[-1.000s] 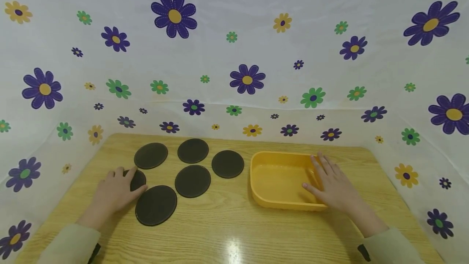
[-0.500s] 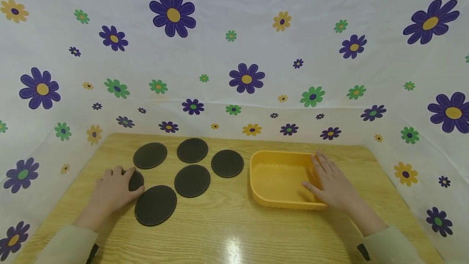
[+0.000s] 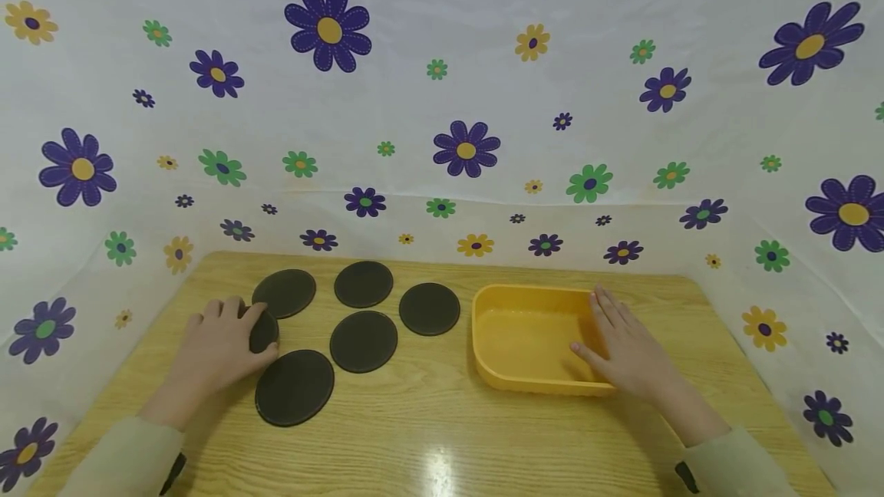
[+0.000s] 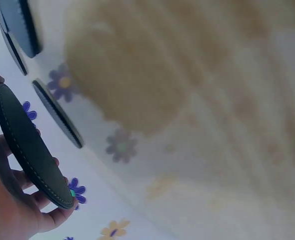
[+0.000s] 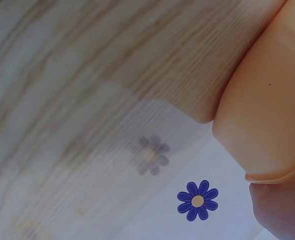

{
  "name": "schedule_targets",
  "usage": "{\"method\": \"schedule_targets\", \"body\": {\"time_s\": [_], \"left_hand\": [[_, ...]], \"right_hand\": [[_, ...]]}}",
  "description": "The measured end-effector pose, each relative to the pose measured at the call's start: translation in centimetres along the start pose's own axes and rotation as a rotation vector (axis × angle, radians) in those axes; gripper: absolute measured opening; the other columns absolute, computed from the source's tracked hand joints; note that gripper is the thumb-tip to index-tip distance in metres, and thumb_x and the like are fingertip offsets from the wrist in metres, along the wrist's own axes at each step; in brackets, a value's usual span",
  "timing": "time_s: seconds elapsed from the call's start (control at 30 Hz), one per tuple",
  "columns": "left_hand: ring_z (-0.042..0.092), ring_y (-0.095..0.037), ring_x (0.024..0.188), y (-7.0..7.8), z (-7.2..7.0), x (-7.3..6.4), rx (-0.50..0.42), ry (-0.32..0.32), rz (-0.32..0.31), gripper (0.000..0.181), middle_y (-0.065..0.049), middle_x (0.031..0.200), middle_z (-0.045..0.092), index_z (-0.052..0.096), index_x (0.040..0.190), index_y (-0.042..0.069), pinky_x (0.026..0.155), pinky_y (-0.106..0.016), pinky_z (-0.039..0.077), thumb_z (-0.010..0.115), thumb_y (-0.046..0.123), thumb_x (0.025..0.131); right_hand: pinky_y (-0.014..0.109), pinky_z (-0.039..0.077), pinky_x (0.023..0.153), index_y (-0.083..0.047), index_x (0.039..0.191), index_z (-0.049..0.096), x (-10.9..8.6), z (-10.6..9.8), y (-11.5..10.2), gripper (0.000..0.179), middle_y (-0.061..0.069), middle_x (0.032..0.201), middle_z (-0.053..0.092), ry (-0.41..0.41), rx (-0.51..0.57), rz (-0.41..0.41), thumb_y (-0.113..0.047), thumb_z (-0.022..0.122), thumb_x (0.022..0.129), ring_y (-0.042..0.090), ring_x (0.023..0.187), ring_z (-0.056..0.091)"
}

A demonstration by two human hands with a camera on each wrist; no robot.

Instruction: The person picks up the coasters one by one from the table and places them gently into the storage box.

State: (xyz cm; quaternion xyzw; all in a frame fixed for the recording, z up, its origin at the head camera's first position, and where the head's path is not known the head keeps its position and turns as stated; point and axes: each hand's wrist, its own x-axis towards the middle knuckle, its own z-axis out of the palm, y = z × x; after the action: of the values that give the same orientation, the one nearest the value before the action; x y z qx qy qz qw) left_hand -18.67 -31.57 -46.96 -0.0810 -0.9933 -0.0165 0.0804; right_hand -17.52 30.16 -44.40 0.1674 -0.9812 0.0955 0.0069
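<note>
My left hand (image 3: pixel 219 351) grips a round black coaster (image 3: pixel 264 332) by its edge, thumb at the near side and fingers at the far side. In the left wrist view this coaster (image 4: pixel 30 145) looks lifted and tilted, and pale stitching runs round its rim. My right hand (image 3: pixel 631 351) rests on the right rim of a yellow rectangular plastic basin (image 3: pixel 545 386), with fingers straight and the thumb over the inside. The right wrist view shows the basin's outer wall (image 5: pixel 267 95) and part of that hand (image 5: pixel 277 207) at its rim.
Several more black coasters lie flat nearby: one in front (image 3: pixel 295 388), one behind (image 3: pixel 285 294), others (image 3: pixel 364 341) toward the middle. The wooden table (image 3: pixel 414 436) meets a white flowered cloth (image 3: pixel 387 106) at the back and sides.
My left hand has taken hold of the coaster and raised it slightly, moving a little toward the back. The right hand and the basin have stayed practically in place.
</note>
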Motion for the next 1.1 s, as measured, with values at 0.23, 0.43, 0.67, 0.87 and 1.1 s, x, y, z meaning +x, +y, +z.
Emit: {"method": "schedule_targets", "body": {"time_s": [0.23, 0.43, 0.67, 0.87, 1.1], "left_hand": [[0.053, -0.056, 0.121, 1.3, -1.0, 1.4, 0.025, 0.01, 0.07, 0.075, -0.032, 0.132, 0.058, 0.063, 0.142, 0.009, 0.089, -0.069, 0.044, 0.073, 0.056, 0.085], [0.054, -0.056, 0.125, 3.4, -1.8, 2.6, 0.039, 0.03, 0.123, 0.073, -0.032, 0.136, 0.058, 0.064, 0.142, 0.01, 0.095, -0.071, 0.044, 0.072, 0.055, 0.085], [0.054, -0.054, 0.126, 6.4, -2.9, 4.3, 0.045, 0.024, 0.194, 0.074, -0.029, 0.138, 0.058, 0.064, 0.144, 0.01, 0.101, -0.072, 0.044, 0.07, 0.056, 0.085], [0.055, -0.052, 0.126, 8.9, -3.5, 5.6, 0.038, 0.035, 0.239, 0.071, -0.028, 0.138, 0.059, 0.064, 0.144, 0.012, 0.103, -0.072, 0.044, 0.071, 0.052, 0.086], [0.053, -0.05, 0.132, 11.7, -4.2, 7.0, 0.032, 0.057, 0.312, 0.073, -0.026, 0.142, 0.057, 0.064, 0.145, 0.014, 0.107, -0.07, 0.045, 0.069, 0.054, 0.085]], "right_hand": [[0.06, 0.021, 0.13, 0.012, 0.163, 0.021, -0.1, -0.1, -0.1, 0.095, 0.03, 0.174, 0.014, 0.0, 0.005, -0.01, -0.055, 0.055, 0.105, 0.05, 0.161, 0.019], [0.06, 0.021, 0.13, 0.012, 0.163, 0.021, 0.0, 0.0, -0.1, 0.095, 0.03, 0.174, 0.014, 0.003, 0.016, -0.007, -0.055, 0.056, 0.105, 0.05, 0.161, 0.019], [0.058, 0.02, 0.131, 0.012, 0.163, 0.022, -0.1, 0.3, 0.1, 0.095, 0.031, 0.173, 0.016, 0.018, 0.017, -0.005, -0.055, 0.056, 0.105, 0.049, 0.161, 0.019], [0.054, 0.017, 0.133, 0.013, 0.163, 0.022, 0.0, 0.4, 0.2, 0.095, 0.031, 0.173, 0.017, 0.028, 0.017, -0.009, -0.054, 0.056, 0.105, 0.05, 0.161, 0.019], [0.053, 0.015, 0.133, 0.013, 0.163, 0.022, 0.0, 0.4, 0.2, 0.095, 0.031, 0.174, 0.015, 0.023, 0.021, -0.011, -0.054, 0.056, 0.104, 0.05, 0.161, 0.018]]}}
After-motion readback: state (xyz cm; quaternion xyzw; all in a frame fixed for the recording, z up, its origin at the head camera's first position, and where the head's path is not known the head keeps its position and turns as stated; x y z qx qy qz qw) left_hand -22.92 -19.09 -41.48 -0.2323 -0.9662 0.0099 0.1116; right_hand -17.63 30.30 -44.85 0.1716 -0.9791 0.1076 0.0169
